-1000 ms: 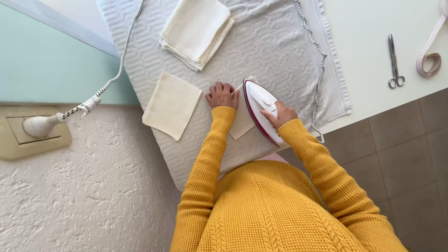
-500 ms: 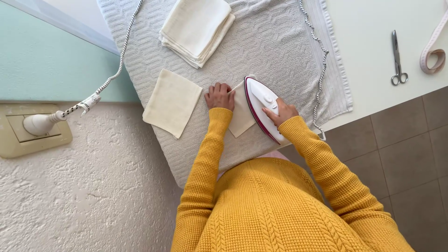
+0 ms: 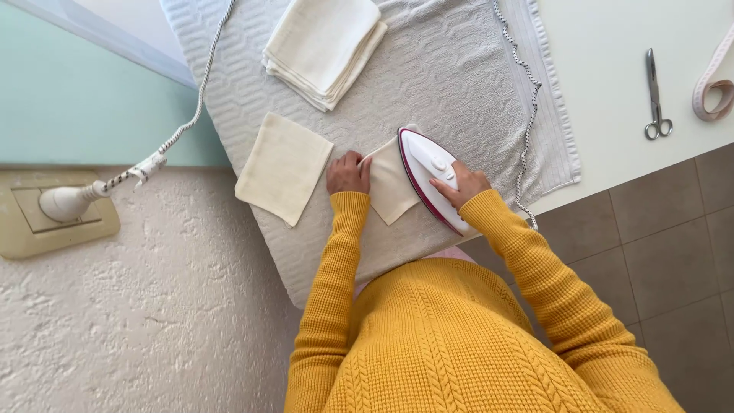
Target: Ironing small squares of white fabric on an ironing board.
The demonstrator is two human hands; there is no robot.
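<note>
Right hand (image 3: 459, 186) gripping iron (image 3: 430, 177), which sits on the cloth (image 3: 391, 190) at centre of the towel (image 3: 459, 69). Left hand (image 3: 349, 173), fingers curled, presses the cloth's 9 o'clock edge. Second cloth (image 3: 284, 167) at 9 o'clock; stack (image 3: 324, 46) at 11; scissors (image 3: 654, 95) at 2.

Mustard-yellow cable-knit sweater (image 3: 459, 344) with long ribbed sleeves (image 3: 336, 268).
</note>
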